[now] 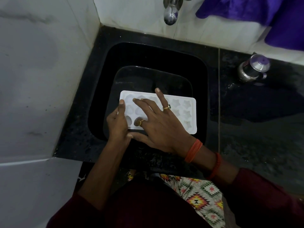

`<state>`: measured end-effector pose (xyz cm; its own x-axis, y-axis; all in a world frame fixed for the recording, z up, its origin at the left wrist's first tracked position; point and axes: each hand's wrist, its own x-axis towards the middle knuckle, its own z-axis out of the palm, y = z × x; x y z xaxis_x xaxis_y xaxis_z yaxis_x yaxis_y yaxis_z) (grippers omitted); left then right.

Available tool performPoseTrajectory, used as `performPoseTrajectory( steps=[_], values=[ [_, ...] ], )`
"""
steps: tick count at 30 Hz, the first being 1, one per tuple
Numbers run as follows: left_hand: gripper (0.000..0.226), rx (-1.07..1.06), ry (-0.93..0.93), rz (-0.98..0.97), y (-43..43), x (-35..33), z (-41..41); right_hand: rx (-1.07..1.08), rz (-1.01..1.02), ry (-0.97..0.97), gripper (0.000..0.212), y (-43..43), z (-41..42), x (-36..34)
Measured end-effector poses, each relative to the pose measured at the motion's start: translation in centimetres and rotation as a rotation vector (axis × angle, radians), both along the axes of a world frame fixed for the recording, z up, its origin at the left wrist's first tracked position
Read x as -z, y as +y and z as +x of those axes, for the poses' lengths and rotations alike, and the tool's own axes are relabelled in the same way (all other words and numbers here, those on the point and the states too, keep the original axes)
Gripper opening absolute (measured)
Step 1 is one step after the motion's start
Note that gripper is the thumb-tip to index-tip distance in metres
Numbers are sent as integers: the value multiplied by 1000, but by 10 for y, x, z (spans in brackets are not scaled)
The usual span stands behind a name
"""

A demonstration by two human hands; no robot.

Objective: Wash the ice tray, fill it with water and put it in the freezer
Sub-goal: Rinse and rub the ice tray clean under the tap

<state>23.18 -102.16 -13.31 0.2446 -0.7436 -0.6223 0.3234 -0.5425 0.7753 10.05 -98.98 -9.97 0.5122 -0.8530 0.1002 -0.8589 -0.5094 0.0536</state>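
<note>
My left hand (117, 122) pinching the left end of the white ice tray (185, 112), thumb over its rim, my right hand (158, 127) spread flat across its moulds, fingers straight, tray over the black sink (164, 55), tap (171, 15) beyond my grip, steel pot (253, 68) well off right.

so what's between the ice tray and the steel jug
In the head view, only the sink's rim and bare black counter separate the ice tray from the steel jug.

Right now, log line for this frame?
phase: wash | left hand: holds ice tray end | right hand: spread on its top | over sink | tap: no stream
</note>
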Motion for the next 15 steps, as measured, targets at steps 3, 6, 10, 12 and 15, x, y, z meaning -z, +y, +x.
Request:
performPoseTrajectory(
  steps=[3,6,10,12,15],
  values=[
    [29,-5,44,-7,-1,-1,-1,16,-13,-41,68,0,-2,-2],
    [27,3,86,-15,-1,-1,-1,25,-32,-65,65,0,-2,-5],
    [29,38,122,-21,0,1,0,17,-33,-82,61,0,-1,-7],
    [30,55,116,-4,0,1,-1,7,-17,-72,60,0,-1,-5],
    [34,62,141,39,0,1,-2,-5,9,-52,60,0,0,-3]
  ],
)
